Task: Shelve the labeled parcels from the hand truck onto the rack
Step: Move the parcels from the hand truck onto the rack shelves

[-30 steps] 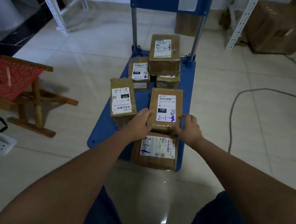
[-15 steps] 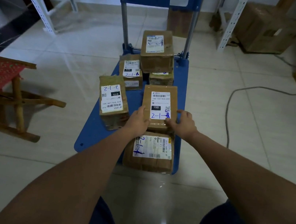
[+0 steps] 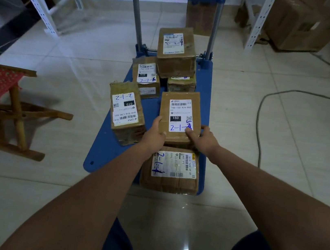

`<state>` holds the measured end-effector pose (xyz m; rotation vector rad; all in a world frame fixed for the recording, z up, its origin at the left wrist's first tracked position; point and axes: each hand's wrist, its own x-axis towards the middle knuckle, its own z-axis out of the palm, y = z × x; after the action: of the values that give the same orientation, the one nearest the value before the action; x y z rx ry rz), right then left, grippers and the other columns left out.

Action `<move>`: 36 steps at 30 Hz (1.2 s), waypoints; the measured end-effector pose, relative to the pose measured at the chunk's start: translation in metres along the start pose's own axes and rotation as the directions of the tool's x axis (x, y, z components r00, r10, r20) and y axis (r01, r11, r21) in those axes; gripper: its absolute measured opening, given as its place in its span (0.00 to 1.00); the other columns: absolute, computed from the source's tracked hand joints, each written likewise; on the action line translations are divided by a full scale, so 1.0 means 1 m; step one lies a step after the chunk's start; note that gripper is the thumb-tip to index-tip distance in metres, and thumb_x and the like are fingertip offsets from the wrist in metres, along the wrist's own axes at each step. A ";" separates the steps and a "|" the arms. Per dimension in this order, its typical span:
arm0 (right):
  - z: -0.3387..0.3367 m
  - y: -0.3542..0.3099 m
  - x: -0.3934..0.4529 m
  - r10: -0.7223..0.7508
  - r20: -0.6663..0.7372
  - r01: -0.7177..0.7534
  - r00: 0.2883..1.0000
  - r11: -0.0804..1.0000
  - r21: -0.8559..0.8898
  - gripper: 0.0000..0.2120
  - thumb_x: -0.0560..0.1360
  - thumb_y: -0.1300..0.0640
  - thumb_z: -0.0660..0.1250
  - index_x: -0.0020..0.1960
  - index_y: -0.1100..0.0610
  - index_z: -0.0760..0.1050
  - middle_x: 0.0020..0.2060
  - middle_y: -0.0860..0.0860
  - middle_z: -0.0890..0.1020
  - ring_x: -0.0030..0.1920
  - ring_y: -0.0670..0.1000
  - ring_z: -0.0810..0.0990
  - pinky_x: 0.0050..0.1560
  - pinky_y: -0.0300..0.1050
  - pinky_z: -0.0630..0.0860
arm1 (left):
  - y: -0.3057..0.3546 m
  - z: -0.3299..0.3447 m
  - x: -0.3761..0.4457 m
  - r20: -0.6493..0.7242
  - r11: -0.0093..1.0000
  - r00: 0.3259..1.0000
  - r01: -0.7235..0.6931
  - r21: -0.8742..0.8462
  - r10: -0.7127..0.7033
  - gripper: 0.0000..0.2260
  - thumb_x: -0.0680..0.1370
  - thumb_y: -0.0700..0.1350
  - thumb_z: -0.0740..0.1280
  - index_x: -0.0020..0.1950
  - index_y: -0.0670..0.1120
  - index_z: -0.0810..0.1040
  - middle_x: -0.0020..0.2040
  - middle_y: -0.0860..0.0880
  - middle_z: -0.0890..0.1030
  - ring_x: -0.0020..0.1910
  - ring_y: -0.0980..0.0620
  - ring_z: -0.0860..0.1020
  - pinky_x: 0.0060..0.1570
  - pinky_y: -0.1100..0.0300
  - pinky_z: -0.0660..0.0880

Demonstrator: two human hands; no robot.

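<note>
1. Both hands are on one parcel point(image 3: 179, 116) — the flat brown one with the white label marked "150" and blue handwriting. The left hand point(image 3: 155, 136) holds its near left corner, thumb on the top face; the right hand point(image 3: 201, 140) holds the near right corner, fingertips over the edge of the label.

2. The held parcel sits on the blue hand truck point(image 3: 109, 148). Whether its far end is already off the deck I cannot tell.

3. Just under the wrists, on the near side of the grip, lies another parcel point(image 3: 171, 171) with a label facing up. Left of the grip stands a taller box point(image 3: 126, 112) marked "2-1-2". Beyond the grip, toward the handle, are a small box point(image 3: 146, 77), a low one point(image 3: 182, 84) and a big box point(image 3: 177, 51) on top of that.

4. The step in hand looks like the pick-up: the parcel is gripped but not yet carried away.

5. The next move would call for a straight lift clear of the neighbours, then a turn to the white rack point(image 3: 255, 20) — its posts show beyond the hand truck. The handwritten code probably names the shelf, so it needs reading before placing.
</note>
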<state>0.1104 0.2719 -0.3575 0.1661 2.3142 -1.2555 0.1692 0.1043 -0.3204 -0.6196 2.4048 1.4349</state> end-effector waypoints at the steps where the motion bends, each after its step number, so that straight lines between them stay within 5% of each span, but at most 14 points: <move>1: 0.000 0.000 0.001 0.014 0.019 -0.014 1.000 1.000 0.019 0.39 0.75 0.36 0.64 0.76 0.56 0.55 0.68 0.58 0.72 0.64 0.58 0.75 0.65 0.56 0.74 | 0.001 -0.001 0.000 0.002 0.999 1.000 0.015 -0.035 -0.014 0.27 0.84 0.42 0.57 0.78 0.57 0.50 0.57 0.50 0.72 0.44 0.53 0.75 0.49 0.50 0.77; 8: 0.003 -0.002 0.005 0.089 0.133 -0.107 0.987 0.985 0.133 0.43 0.73 0.30 0.61 0.77 0.53 0.52 0.68 0.57 0.73 0.62 0.58 0.76 0.65 0.56 0.73 | 0.004 -0.009 -0.001 0.021 0.983 0.996 0.086 -0.162 -0.084 0.29 0.83 0.38 0.56 0.79 0.57 0.49 0.66 0.45 0.72 0.51 0.50 0.74 0.48 0.55 0.75; 14: 0.007 -0.005 0.008 0.108 0.178 -0.145 0.978 0.966 0.212 0.45 0.70 0.28 0.63 0.76 0.51 0.53 0.64 0.57 0.75 0.58 0.58 0.79 0.63 0.59 0.75 | 0.005 -0.010 0.000 0.014 0.988 0.996 0.088 -0.128 -0.087 0.28 0.84 0.39 0.55 0.79 0.57 0.47 0.66 0.44 0.72 0.47 0.52 0.75 0.41 0.58 0.74; 20: 0.008 -0.006 0.004 0.081 0.143 -0.109 0.986 0.974 0.198 0.44 0.71 0.26 0.59 0.76 0.51 0.54 0.64 0.57 0.76 0.57 0.58 0.80 0.63 0.60 0.75 | 0.011 -0.008 -0.003 -0.007 0.998 0.998 0.063 -0.004 -0.063 0.29 0.83 0.39 0.56 0.80 0.54 0.46 0.65 0.43 0.72 0.50 0.49 0.74 0.52 0.51 0.76; 27: -0.007 -0.011 0.000 0.003 0.063 -0.014 0.998 0.984 0.178 0.45 0.72 0.27 0.57 0.78 0.53 0.52 0.71 0.56 0.70 0.68 0.59 0.72 0.69 0.57 0.69 | 0.026 -0.007 -0.001 -0.024 0.999 0.999 -0.035 0.038 0.036 0.30 0.82 0.40 0.58 0.80 0.52 0.47 0.70 0.46 0.71 0.55 0.51 0.73 0.52 0.56 0.72; 36: -0.049 -0.051 -0.041 0.035 -0.025 -0.031 0.999 0.989 0.144 0.43 0.74 0.28 0.56 0.78 0.54 0.52 0.71 0.58 0.70 0.68 0.60 0.72 0.66 0.53 0.71 | 0.076 -0.039 -0.029 0.025 0.983 0.998 -0.055 0.173 0.052 0.29 0.83 0.44 0.59 0.80 0.47 0.48 0.77 0.42 0.60 0.74 0.43 0.63 0.68 0.51 0.63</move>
<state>0.1110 0.2881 -0.2768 0.2711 2.2345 -1.4120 0.1567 0.1083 -0.2313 -0.4999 2.5136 1.2268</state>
